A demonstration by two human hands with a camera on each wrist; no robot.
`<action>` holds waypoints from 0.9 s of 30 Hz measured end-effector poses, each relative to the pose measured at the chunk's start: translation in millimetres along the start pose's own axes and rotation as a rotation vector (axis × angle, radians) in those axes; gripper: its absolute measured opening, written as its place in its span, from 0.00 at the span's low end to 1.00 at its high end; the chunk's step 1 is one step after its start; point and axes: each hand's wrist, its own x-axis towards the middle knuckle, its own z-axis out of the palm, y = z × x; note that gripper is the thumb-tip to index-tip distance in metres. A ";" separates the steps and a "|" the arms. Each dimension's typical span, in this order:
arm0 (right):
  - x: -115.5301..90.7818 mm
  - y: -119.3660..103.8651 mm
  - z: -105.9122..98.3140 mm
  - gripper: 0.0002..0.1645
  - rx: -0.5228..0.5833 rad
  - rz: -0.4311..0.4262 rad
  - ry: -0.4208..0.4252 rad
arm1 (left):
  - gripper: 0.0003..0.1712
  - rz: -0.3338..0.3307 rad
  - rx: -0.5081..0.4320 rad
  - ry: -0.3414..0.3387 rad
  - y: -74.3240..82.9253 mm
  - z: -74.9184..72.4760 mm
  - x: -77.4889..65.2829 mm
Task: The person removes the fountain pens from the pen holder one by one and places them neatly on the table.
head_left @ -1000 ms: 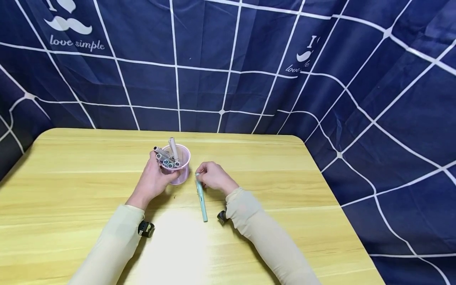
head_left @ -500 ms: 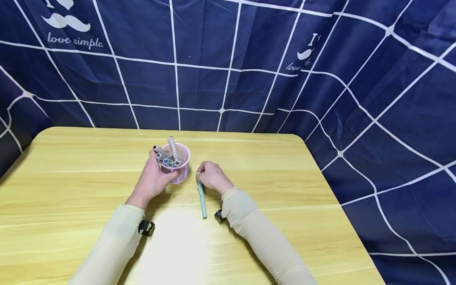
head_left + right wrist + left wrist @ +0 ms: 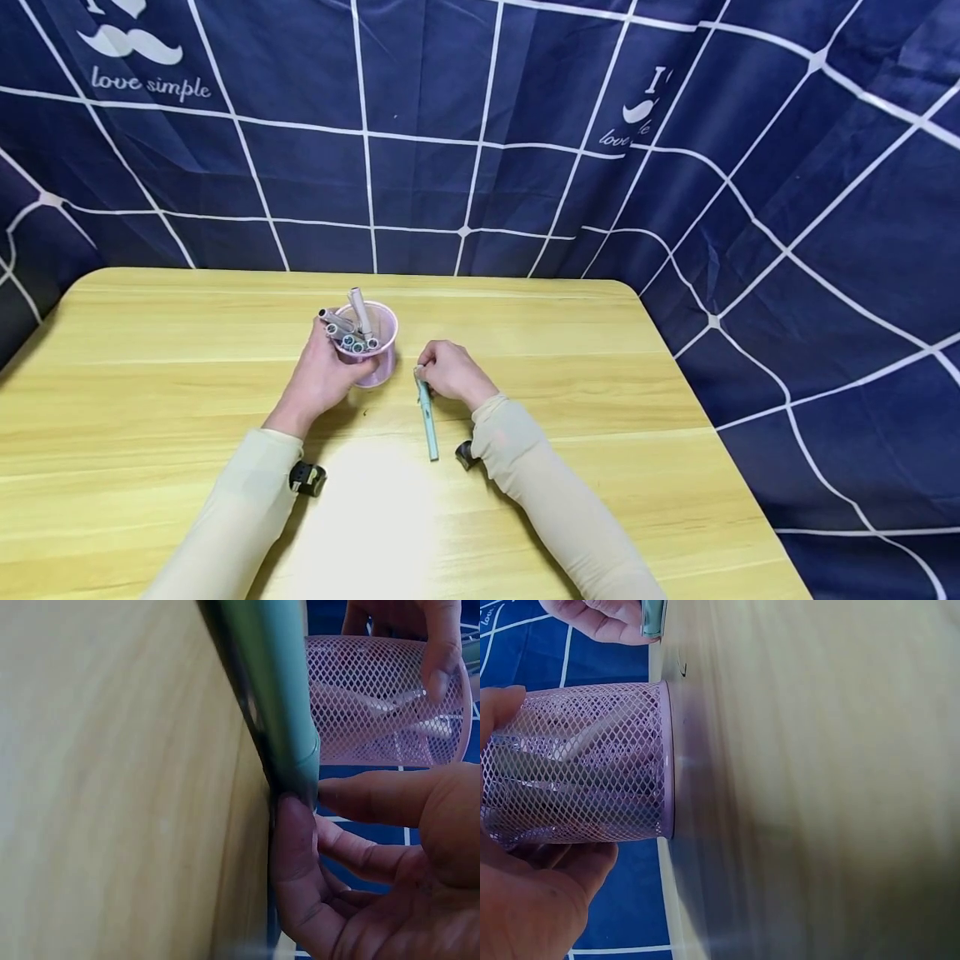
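Observation:
A pink mesh pen cup (image 3: 385, 365) stands on the table, with several grey pens (image 3: 362, 310) leaning inside it. My left hand (image 3: 321, 379) grips the cup from its left side, thumb across the front; in the left wrist view the mesh cup (image 3: 607, 765) has its base at the tabletop. To the right of the cup, my right hand (image 3: 454, 372) pinches one end of a teal pen (image 3: 427, 421) between thumb and finger. The rest of that pen points back toward the body. Close up in the right wrist view, the pen (image 3: 281, 690) slants just over the wood.
The light wooden table (image 3: 570, 333) has rounded far corners and a bright glare patch in front. Dark blue curtains (image 3: 420, 183) with white grid lines hang behind it and along the right. Black wrist cameras (image 3: 307, 479) sit under both sleeves.
The right hand and the teal pen have shifted only slightly, with the pen's near end now a little farther from the body. The left hand keeps its grip on the pen cup.

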 end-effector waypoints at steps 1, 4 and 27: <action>0.5 0.1 0.1 0.02 0.006 0.002 -0.001 | 0.51 0.000 -0.001 0.001 -0.7 -0.4 0.1; 1.4 0.4 0.0 0.02 0.013 0.008 -0.005 | 0.51 -0.013 0.006 -0.009 -0.6 -1.9 0.3; -28.4 -40.5 -6.3 0.15 0.011 -0.638 0.255 | 0.57 -0.067 0.052 -0.031 4.7 -1.3 -1.4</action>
